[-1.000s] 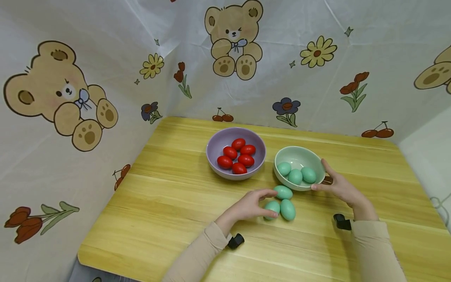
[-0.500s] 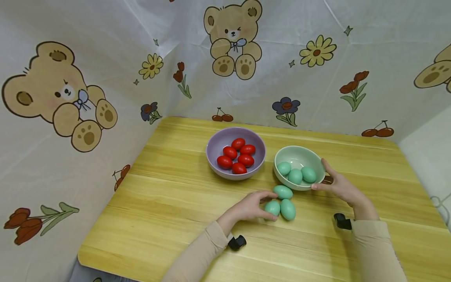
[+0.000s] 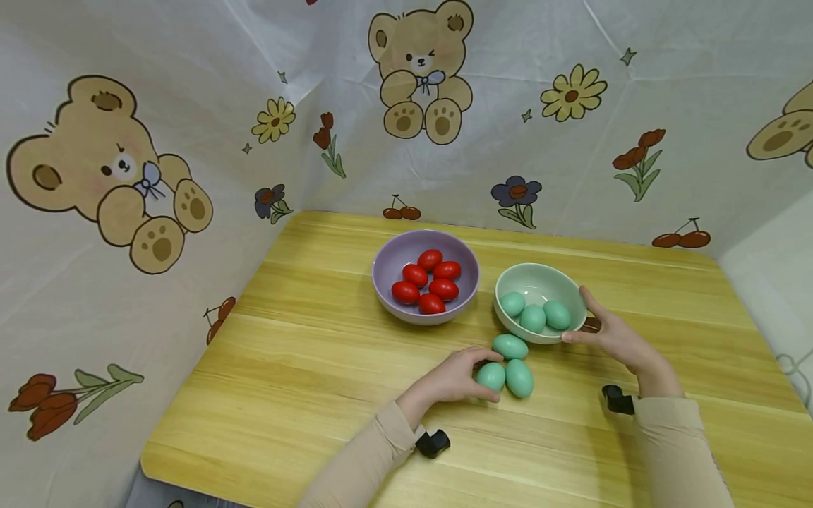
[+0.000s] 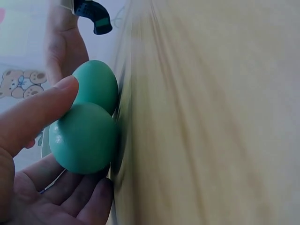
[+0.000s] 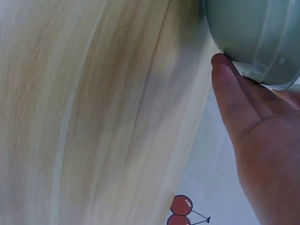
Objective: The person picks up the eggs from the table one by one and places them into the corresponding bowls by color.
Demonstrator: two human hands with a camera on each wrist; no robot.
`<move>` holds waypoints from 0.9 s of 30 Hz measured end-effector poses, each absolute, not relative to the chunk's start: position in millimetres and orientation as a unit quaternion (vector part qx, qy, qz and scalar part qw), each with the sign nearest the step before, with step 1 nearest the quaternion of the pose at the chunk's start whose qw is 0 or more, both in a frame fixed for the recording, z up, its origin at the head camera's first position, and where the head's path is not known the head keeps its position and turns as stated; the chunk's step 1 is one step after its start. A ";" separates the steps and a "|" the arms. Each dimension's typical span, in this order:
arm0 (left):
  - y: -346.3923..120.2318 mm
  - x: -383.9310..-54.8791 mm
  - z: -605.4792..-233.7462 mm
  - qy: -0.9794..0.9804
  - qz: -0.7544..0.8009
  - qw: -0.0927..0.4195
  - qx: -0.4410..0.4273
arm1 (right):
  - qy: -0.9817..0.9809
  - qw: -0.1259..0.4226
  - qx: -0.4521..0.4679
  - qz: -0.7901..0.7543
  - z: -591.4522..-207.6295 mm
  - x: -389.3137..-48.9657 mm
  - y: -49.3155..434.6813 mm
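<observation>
My left hand curls its thumb and fingers around a smooth green egg on the table. In the left wrist view, the thumb lies along one side of this egg and the fingers on the other. Two more green eggs lie close by, one upper egg near the fingertips and one right-hand egg. My right hand holds the right side of a pale green bowl, thumb at the near rim; its fingers press the outer wall in the right wrist view. Three green eggs sit inside.
Left of the green bowl stands a purple bowl with several red eggs in it. The wooden table meets a white cloth backdrop printed with bears and flowers at its back and left edges.
My left hand has shifted slightly to the right around the nearest egg. The right hand, both bowls and the eggs show no clear movement.
</observation>
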State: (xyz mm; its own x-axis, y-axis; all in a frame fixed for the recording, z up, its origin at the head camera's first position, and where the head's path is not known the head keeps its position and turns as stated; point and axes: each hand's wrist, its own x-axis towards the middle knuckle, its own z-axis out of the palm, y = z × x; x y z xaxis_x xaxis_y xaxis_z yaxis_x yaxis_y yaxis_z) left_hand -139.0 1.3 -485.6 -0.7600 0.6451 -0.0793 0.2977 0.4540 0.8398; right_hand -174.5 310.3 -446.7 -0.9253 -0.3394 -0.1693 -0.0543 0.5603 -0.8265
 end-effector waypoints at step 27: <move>-0.4 -133.7 -487.9 0.845 0.399 0.167 0.314 | 0.867 0.159 -0.113 -0.459 -444.1 -174.9 310.9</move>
